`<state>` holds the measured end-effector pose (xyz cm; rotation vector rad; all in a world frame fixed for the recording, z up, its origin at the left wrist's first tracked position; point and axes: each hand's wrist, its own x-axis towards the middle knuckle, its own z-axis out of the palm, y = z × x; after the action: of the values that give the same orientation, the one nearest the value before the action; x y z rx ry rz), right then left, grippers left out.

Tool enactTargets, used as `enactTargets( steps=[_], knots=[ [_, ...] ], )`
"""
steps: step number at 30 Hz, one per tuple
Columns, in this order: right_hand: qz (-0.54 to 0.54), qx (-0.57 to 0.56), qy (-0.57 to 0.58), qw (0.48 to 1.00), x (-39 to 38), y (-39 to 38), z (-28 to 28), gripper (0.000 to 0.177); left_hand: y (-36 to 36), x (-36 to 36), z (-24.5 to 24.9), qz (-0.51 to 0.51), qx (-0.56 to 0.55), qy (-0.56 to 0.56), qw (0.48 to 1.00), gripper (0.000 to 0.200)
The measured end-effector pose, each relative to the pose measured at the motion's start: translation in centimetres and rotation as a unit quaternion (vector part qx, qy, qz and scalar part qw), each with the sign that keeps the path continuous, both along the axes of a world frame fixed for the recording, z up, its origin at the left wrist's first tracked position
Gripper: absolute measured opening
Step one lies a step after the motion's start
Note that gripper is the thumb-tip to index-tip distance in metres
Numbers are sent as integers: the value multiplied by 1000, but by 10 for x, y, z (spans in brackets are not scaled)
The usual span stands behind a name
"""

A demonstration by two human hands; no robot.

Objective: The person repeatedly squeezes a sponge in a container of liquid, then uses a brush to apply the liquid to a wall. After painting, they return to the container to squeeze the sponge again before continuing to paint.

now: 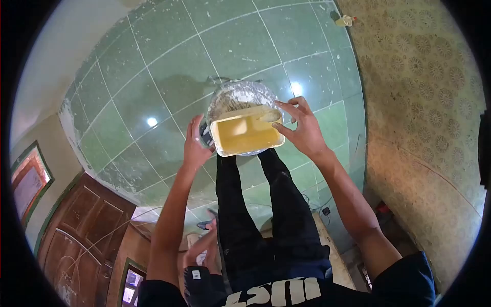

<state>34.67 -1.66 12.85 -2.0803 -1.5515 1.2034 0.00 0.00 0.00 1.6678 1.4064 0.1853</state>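
Note:
A yellow rectangular tray [248, 134] with pale, smeared rims lies over a round, white-crusted bucket [240, 95], in front of the person's legs. At its right end my right hand [303, 128] has thumb and fingers curled round the corner, by a pale smeared lump [270, 117]. My left hand [197, 146] is at the left side of the bucket, against a dark object [206, 137] that its fingers partly hide. What that dark object is, I cannot make out.
Green tiled floor [174, 92] with white splashes surrounds the bucket. A patterned surface [419, 92] lies right, a brown door [82, 240] lower left. Another person's bent arm [200, 246] shows below left. A small cup-like item [344, 21] sits at the top right.

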Motion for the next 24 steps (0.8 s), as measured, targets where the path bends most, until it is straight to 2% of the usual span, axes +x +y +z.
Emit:
enactTargets(
  steps=[2,3,5,6,10,12,13,15,19,21,24],
  knots=[
    [20,31,0,999,-2,2,20,48,10,13,29,-37,57,-61,996,101],
    [19,30,-10,999,0,1,-28,48,13,18,-25,-38,56,-70,995,101],
    [71,88,-38,993,1,-5,-35,50,11,11,-38,-111,81,-101,985,107],
    [77,71,-50,993,-1,-3,-32,35,10,6,-52,-151,86,-86,981,108],
    [100,85,-56,990,-3,-6,-28,33,-4,11,-76,-178,52,-99,978,98],
    [83,12,8,996,-9,-9,-27,32,-4,21,-85,-156,100,-119,976,87],
    [81,11,12,997,-12,-9,-24,32,-9,22,-84,-158,98,-115,976,87],
    [64,-66,46,995,-16,-6,-18,35,-17,27,-80,-61,14,-153,986,82],
    [78,-22,28,996,-9,-10,-22,37,-20,32,-76,-49,26,-164,985,79],
    [134,29,-23,990,-4,-12,-26,38,-22,33,-75,-5,-5,-216,976,79],
    [145,41,-55,987,-2,-16,-25,34,-23,32,-72,-22,21,-216,976,80]
  ],
)
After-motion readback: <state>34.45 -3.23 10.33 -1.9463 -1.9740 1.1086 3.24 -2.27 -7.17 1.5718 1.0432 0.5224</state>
